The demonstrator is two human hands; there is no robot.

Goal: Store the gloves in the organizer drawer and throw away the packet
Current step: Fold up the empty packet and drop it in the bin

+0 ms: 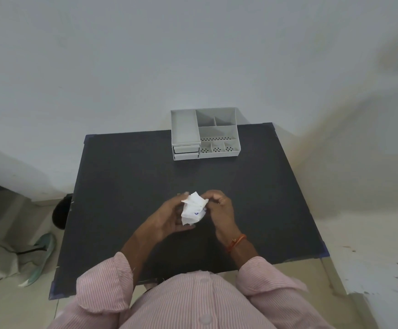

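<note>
A crumpled white paper packet (193, 208) with blue print sits between both hands above the middle of the black table (126, 176). My left hand (169, 216) cups it from the left and below. My right hand (219, 207) pinches its upper right edge. No gloves show outside the packet. The grey organizer (219, 132) stands at the table's far edge, with small drawers (185, 151) at its lower left front, apparently pushed in.
A dark round object (61, 211) stands on the floor left of the table. A grey cloth and a teal shoe (42, 255) lie further left. A pale wall rises behind the table; a light ledge runs along the right.
</note>
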